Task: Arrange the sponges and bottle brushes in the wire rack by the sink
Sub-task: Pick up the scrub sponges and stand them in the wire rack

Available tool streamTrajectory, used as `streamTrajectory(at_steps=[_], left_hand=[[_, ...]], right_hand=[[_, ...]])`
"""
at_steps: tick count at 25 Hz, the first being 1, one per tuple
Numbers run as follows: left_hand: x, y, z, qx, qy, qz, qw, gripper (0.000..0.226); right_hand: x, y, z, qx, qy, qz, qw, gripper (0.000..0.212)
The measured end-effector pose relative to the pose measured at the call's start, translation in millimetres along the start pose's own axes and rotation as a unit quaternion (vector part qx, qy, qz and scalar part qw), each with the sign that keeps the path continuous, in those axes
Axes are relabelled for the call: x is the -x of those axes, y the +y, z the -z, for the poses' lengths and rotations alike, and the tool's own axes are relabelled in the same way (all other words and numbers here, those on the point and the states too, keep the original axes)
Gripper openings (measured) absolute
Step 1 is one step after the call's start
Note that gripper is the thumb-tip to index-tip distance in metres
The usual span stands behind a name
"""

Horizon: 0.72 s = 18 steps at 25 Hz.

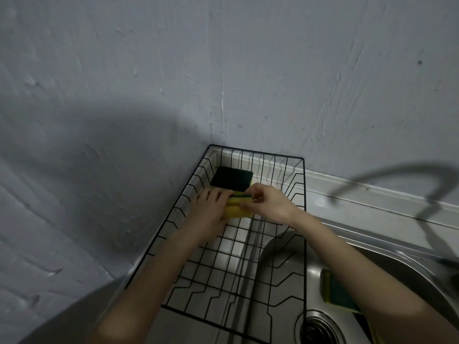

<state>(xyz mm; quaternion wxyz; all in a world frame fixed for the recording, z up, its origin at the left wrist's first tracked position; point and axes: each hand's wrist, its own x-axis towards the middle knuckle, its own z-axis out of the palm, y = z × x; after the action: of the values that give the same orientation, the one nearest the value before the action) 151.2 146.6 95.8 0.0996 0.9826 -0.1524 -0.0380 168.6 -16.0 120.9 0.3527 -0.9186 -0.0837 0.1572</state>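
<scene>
The right forearm covers part of a yellow-and-green sponge in the sink (340, 292) lying in the steel sink (293, 276), and motion blurs the held sponge's edges. In the wire rack (304, 219), near its far left corner, the left hand (211, 207) and right hand (269, 203) both pinch a yellow sponge (237, 207) with a green top, just before a dark-faced sponge (231, 178) lying flat.

A steel sink (285, 266) with a round drain (320, 328) sits below a grey wall (223, 70).
</scene>
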Motion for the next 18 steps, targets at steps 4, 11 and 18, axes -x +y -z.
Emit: streamTrajectory(at_steps=[4,11,18], left_hand=[[-1.2,-3.2,-10.9,-0.027,-0.008,-0.001,1.0,0.061],[0.7,-13.0,-18.8,0.041,-0.055,-0.003,0.998,0.062],[-8.4,-14.9,-16.5,0.081,0.023,0.034,0.996,0.065]], right_hand=[[-0.7,-0.9,-17.8,0.053,0.045,-0.006,0.998,0.041],[2.7,7.0,-40.6,0.106,0.045,-0.017,0.993,0.033],[-6.5,3.0,-45.4,0.103,0.059,-0.013,0.993,0.029]])
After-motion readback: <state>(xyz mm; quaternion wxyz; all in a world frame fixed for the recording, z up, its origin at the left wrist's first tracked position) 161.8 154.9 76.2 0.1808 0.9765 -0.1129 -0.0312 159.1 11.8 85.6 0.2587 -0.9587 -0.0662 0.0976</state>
